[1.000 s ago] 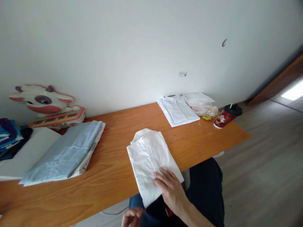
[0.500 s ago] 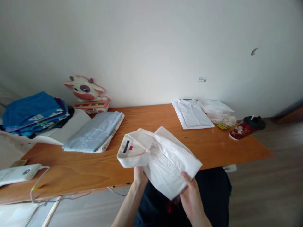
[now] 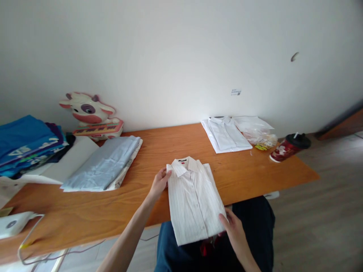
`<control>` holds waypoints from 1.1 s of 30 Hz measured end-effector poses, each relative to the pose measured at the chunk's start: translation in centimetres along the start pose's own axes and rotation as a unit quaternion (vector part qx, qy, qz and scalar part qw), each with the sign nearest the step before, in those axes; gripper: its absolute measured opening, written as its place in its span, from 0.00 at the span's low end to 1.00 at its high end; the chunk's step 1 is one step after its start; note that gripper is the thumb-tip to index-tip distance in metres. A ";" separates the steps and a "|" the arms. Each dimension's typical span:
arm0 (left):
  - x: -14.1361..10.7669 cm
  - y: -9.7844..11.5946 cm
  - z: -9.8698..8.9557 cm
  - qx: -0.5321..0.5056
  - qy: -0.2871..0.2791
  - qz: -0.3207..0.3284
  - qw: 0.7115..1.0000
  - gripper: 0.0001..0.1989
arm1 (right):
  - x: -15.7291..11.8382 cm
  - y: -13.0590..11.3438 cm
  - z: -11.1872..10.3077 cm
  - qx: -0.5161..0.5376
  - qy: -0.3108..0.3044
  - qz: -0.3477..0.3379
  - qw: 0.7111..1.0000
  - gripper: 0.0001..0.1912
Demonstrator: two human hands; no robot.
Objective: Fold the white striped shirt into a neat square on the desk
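Note:
A folded white striped shirt (image 3: 195, 204) lies front side up, its collar pointing toward the wall. Its upper part is over the wooden table (image 3: 170, 145), while the lower part hangs out past the front edge above my lap. My left hand (image 3: 159, 184) pinches the shirt's left edge near the collar, thumb on top. At the lower right side, my right hand (image 3: 234, 226) grips the other edge, with fingers partly hidden beneath the cloth.
Folded grey-blue cloth (image 3: 104, 162) lies left of the shirt, beside a blue clothes pile (image 3: 28, 139). Behind stands a cow toy keyboard (image 3: 90, 113). Folded white shirts (image 3: 227, 134), a plastic bag (image 3: 259, 139) and a red cup (image 3: 286, 148) sit at right. A white device (image 3: 15, 224) trails a cable.
The shirt has turned from tilted, collar to the left, to nearly straight with its front showing. My left hand has moved up to its side near the collar; the view has shifted slightly.

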State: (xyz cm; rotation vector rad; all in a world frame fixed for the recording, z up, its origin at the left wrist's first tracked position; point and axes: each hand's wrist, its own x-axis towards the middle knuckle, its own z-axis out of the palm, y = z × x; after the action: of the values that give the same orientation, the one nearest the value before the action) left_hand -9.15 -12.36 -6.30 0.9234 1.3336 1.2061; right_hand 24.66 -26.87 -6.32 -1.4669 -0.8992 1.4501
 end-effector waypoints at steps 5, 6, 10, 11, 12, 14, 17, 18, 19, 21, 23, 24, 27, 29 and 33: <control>4.7 1.8 0.3 0.194 0.049 0.125 0.972 0.21 | 5.0 -5.2 -0.7 -0.239 -0.078 -0.123 0.960 0.13; 5.9 2.5 0.3 0.217 0.063 0.133 0.965 0.20 | 6.3 -6.3 -0.3 -0.290 -0.102 -0.151 0.940 0.10; 8.9 4.7 0.5 0.279 0.093 0.140 0.945 0.16 | 11.9 -9.4 2.1 -0.387 -0.132 -0.222 0.885 0.12; 9.0 4.9 0.4 0.291 0.097 0.145 0.941 0.15 | 13.0 -9.8 2.9 -0.393 -0.116 -0.234 0.882 0.16; 8.8 5.0 0.2 0.302 0.102 0.151 0.936 0.15 | 14.0 -10.1 3.8 -0.402 -0.099 -0.240 0.878 0.19; 8.1 4.9 -0.4 0.333 0.106 0.149 0.925 0.16 | 15.5 -10.2 5.5 -0.438 -0.082 -0.234 0.864 0.24; 6.6 4.4 -1.7 0.367 0.077 0.096 0.922 0.19 | 16.9 -10.0 7.4 -0.493 -0.074 -0.209 0.841 0.22; 6.2 4.3 -2.3 0.369 0.061 0.076 0.924 0.20 | 17.3 -10.0 7.8 -0.501 -0.077 -0.205 0.837 0.21; 5.8 4.3 -2.7 0.366 0.045 0.059 0.928 0.21 | 17.7 -10.1 8.1 -0.503 -0.083 -0.204 0.836 0.19; 5.0 4.5 -3.5 0.361 0.011 0.032 0.932 0.23 | 18.4 -10.6 8.5 -0.492 -0.091 -0.212 0.839 0.17; 3.8 4.8 -4.0 0.349 -0.036 0.003 0.937 0.25 | 18.7 -11.2 8.2 -0.464 -0.075 -0.228 0.852 0.14; 2.7 5.0 -4.2 0.332 -0.061 -0.011 0.941 0.26 | 18.5 -11.5 7.8 -0.441 -0.074 -0.231 0.864 0.13; -2.2 4.6 -4.2 0.231 -0.100 -0.056 0.966 0.25 | 15.8 -11.5 5.5 -0.332 -0.169 -0.143 0.917 0.15; -6.5 3.7 -3.9 0.150 -0.088 -0.094 0.980 0.28 | 12.8 -10.7 3.5 -0.242 -0.284 -0.015 0.928 0.21; -13.8 1.2 -2.8 0.010 -0.062 -0.177 0.982 0.31 | 7.2 -8.5 1.2 -0.096 -0.344 0.131 0.925 0.27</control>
State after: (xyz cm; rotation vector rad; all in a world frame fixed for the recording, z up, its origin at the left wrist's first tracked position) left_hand -10.19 -25.92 -2.57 0.7247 1.3428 0.8497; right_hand 24.60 -16.95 -1.10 -1.2492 -1.3295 2.1985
